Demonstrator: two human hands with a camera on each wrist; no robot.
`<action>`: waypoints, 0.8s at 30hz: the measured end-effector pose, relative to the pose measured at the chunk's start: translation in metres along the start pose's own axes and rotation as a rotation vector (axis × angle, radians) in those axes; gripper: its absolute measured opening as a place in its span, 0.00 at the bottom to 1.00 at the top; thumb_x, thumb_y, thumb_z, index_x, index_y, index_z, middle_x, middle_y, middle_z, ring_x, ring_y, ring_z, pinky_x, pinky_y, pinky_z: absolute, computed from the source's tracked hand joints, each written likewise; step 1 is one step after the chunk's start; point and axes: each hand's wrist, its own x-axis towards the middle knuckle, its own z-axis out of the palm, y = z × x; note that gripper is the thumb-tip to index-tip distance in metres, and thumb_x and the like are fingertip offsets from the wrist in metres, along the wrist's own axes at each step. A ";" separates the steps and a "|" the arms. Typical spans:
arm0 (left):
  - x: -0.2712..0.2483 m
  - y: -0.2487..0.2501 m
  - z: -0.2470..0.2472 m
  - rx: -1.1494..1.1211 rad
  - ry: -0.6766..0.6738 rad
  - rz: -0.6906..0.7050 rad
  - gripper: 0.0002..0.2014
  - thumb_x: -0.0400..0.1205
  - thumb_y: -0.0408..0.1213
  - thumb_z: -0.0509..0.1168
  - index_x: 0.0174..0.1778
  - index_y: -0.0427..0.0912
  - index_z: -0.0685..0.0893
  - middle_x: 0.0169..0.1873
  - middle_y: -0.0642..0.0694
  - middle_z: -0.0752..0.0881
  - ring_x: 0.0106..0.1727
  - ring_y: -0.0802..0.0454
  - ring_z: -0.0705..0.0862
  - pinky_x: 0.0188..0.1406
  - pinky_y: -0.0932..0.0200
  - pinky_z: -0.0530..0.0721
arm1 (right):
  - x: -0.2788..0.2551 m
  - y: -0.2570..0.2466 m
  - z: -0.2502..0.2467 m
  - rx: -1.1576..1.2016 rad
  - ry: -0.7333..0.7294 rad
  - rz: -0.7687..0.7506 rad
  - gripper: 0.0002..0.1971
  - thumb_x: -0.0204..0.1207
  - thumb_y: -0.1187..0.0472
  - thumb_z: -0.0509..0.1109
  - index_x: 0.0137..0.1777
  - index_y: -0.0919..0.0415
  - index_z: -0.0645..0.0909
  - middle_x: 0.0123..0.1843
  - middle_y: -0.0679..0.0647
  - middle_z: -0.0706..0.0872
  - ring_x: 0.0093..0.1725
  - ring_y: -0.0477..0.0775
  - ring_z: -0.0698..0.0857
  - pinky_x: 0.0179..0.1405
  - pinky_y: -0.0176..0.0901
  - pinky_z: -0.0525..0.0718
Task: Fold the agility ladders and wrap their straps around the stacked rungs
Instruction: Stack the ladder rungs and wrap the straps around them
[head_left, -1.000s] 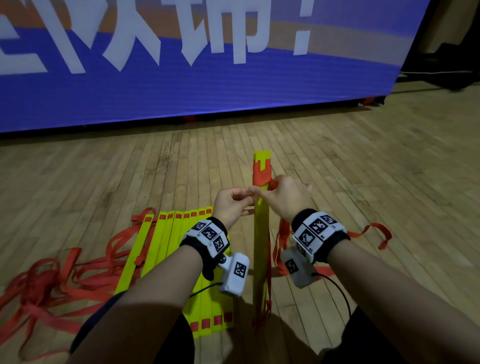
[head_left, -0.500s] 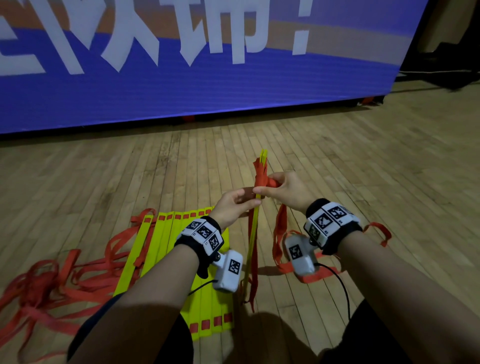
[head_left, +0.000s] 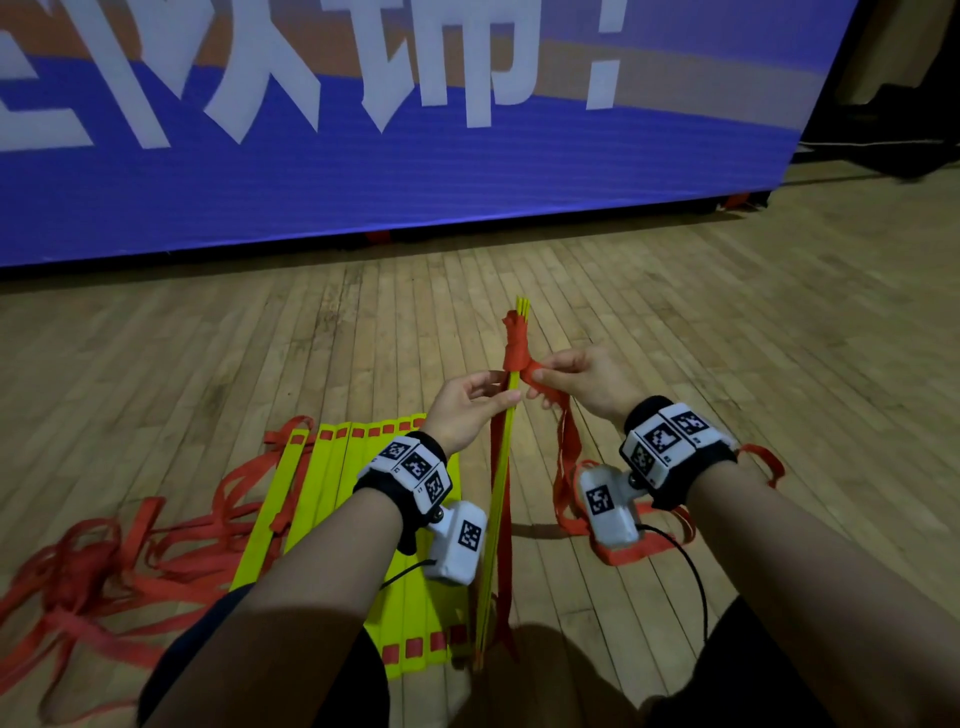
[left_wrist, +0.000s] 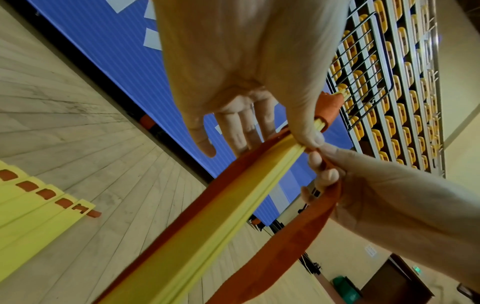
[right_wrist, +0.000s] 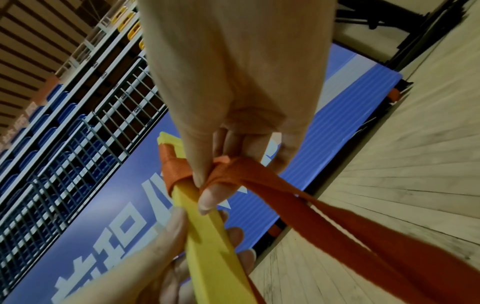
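Note:
A stack of yellow rungs (head_left: 498, 499) stands upright and edge-on between my forearms, its foot on the floor. A red strap (head_left: 517, 343) is wound round it near the top. My left hand (head_left: 498, 397) pinches the stack just under the winding, thumb (left_wrist: 309, 131) on the near face. My right hand (head_left: 540, 374) pinches the loose strap (right_wrist: 233, 170) right beside the stack, on its right. The strap's free length (head_left: 566, 447) hangs to the floor. The wrist views show the winding (right_wrist: 174, 170) and the rungs (left_wrist: 207, 216) close up.
A second ladder lies on the wooden floor at my left: yellow rungs (head_left: 332, 493) fanned side by side, with its red straps (head_left: 104, 571) tangled further left. More strap loops (head_left: 639, 551) lie under my right wrist. A blue banner (head_left: 363, 171) closes the far side.
The stack has turned from flat-on to edge-on. My right hand has carried the strap round to the stack's right side, and the winding near the top has grown thicker.

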 end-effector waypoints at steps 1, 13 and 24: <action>0.000 -0.001 0.001 -0.003 0.009 0.002 0.06 0.80 0.30 0.69 0.50 0.43 0.84 0.42 0.52 0.89 0.47 0.62 0.87 0.50 0.71 0.81 | 0.000 0.000 0.002 -0.002 -0.004 -0.010 0.07 0.80 0.72 0.65 0.49 0.72 0.85 0.31 0.50 0.88 0.24 0.40 0.83 0.29 0.28 0.81; 0.002 -0.004 0.006 0.085 0.212 0.008 0.09 0.72 0.35 0.78 0.41 0.43 0.83 0.32 0.53 0.82 0.35 0.62 0.80 0.32 0.75 0.77 | -0.005 -0.010 0.010 0.013 0.038 0.021 0.13 0.74 0.57 0.75 0.43 0.70 0.88 0.33 0.57 0.89 0.27 0.43 0.86 0.32 0.28 0.80; 0.002 -0.002 0.001 -0.015 0.102 -0.075 0.01 0.80 0.36 0.70 0.45 0.44 0.85 0.36 0.52 0.86 0.33 0.66 0.85 0.41 0.67 0.80 | -0.001 -0.001 0.005 -0.017 0.128 0.051 0.15 0.74 0.57 0.75 0.30 0.65 0.83 0.21 0.50 0.84 0.21 0.43 0.81 0.31 0.28 0.78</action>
